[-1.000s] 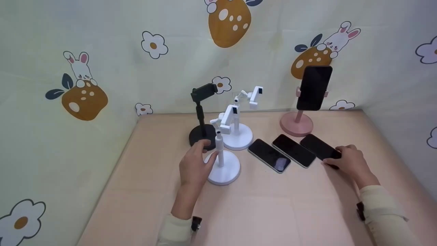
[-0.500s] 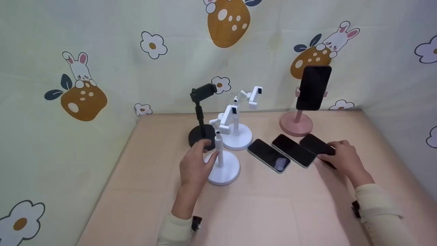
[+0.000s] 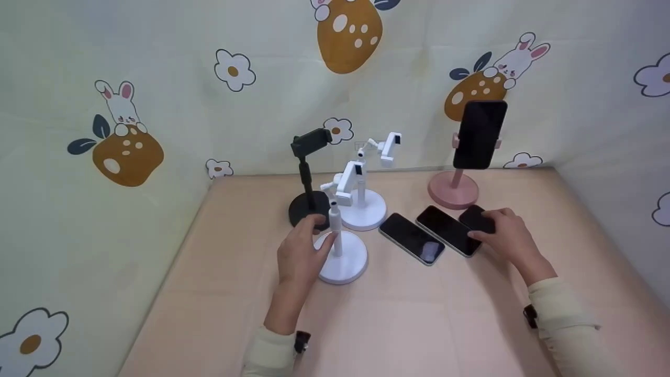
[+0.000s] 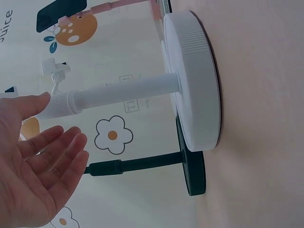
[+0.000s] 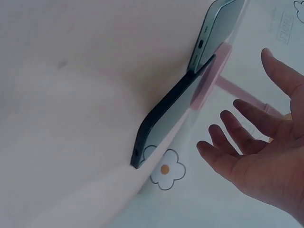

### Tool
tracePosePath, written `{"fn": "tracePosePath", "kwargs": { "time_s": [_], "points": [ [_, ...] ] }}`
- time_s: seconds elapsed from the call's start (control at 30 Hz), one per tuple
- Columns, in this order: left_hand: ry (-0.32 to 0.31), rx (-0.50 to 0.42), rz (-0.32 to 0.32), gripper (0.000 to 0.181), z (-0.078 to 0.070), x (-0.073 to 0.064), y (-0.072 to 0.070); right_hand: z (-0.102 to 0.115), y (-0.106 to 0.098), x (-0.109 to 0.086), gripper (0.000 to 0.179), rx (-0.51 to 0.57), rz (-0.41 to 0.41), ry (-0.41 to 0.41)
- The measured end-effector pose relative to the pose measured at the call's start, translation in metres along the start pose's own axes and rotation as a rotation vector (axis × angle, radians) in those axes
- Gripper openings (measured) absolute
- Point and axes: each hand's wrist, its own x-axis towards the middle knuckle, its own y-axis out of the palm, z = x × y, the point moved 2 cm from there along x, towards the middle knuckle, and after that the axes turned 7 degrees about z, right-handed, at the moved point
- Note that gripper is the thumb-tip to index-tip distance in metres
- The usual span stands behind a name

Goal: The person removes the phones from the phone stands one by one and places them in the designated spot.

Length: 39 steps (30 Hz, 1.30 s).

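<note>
My left hand [image 3: 299, 256] is beside the pole of the front white phone stand [image 3: 343, 267], its fingers relaxed and spread. In the left wrist view, the left hand's [image 4: 35, 185] thumb lies at the collar of the white pole [image 4: 123, 94]; whether it touches is unclear. Over the rightmost black phone [image 3: 473, 217] hovers my right hand [image 3: 510, 241], partly hiding it. The right wrist view shows the right hand [image 5: 266, 156] with loose fingers, apart from the dark phone [image 5: 164, 111]. Two more phones, the middle one [image 3: 447, 229] and the left one [image 3: 411, 236], lie alongside.
Behind the front stand are a black phone stand [image 3: 303, 209] and a second white stand [image 3: 371, 213]. At the back right, a pink stand [image 3: 453, 192] holds an upright phone [image 3: 480, 134]. A patterned cloth wall [image 3: 282, 104] borders the peach-coloured table [image 3: 398, 330].
My right hand has moved left and slightly up along the rightmost phone, toward the middle phone. The left hand has stayed nearly still by the white stand. The phones and stands have not moved.
</note>
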Motion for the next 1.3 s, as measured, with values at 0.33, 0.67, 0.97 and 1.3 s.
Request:
{"fn": "tracePosePath", "kwargs": {
  "time_s": [0.33,0.67,0.97,1.3],
  "points": [
    [-0.046,-0.033,0.054,0.039,-0.001,0.002,0.003,0.021,0.011,0.003,0.069,-0.020,0.027,-0.046],
    [-0.065,-0.104,0.105,0.042,-0.002,0.005,0.006,0.031,0.018,0.001,0.067,-0.015,0.043,-0.077],
    [-0.048,-0.189,0.144,0.045,-0.005,0.011,0.006,0.040,0.018,0.000,0.067,-0.009,0.029,-0.117],
    [-0.065,-0.235,0.154,0.039,-0.005,0.015,0.006,0.047,0.020,-0.002,0.062,-0.003,0.020,-0.156]
  ]
}}
